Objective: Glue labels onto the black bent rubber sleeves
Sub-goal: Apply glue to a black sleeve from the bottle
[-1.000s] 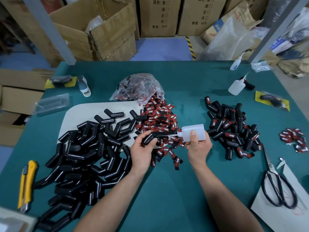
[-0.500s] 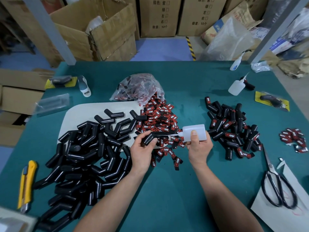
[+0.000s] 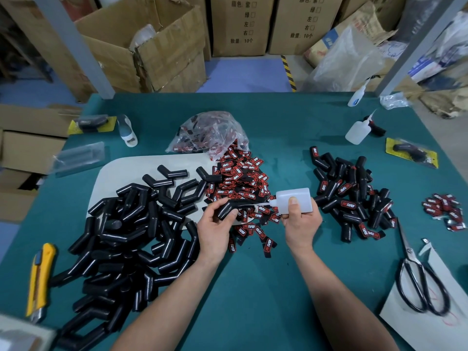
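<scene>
left hand (image 3: 215, 230) curled round smooth black bent rubber sleeve (image 3: 227, 209), above red-black label pile (image 3: 238, 178). right hand (image 3: 301, 222) grips soft white plastic glue bottle (image 3: 296, 198), thin tip on sleeve. bare sleeve heap (image 3: 121, 236) left, labelled sleeves (image 3: 354, 193) right, on flat green surface (image 3: 253, 287).

I'm seeing black sleeves (image 3: 131, 224), red-and-black labels (image 3: 238, 178) (white lettering), a teal tabletop (image 3: 278, 138), and a yellow knife (image 3: 40, 277).

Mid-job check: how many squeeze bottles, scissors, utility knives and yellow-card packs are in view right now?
Bottles: 3
Scissors: 1
Knife: 1
Yellow-card packs: 2
Total: 7
</scene>
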Available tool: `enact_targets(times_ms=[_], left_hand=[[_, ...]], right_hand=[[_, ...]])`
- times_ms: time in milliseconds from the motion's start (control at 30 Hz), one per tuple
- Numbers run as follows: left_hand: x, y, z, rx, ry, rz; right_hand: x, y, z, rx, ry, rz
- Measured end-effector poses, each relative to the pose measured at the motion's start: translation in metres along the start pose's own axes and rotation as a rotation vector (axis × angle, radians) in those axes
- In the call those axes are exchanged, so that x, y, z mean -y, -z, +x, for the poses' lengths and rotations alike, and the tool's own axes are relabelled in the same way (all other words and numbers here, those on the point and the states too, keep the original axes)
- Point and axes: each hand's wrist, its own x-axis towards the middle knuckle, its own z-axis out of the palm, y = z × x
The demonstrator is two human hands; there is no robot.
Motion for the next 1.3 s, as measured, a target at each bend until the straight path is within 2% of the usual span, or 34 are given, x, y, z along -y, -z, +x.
enact_targets(times_ms=[1300], left_hand=[[0.003, 0.0, 0.001, 0.032, 0.007, -0.027]], right_hand=[[-0.006, 0.003, 0.002, -0.016, -0.023, -0.038]])
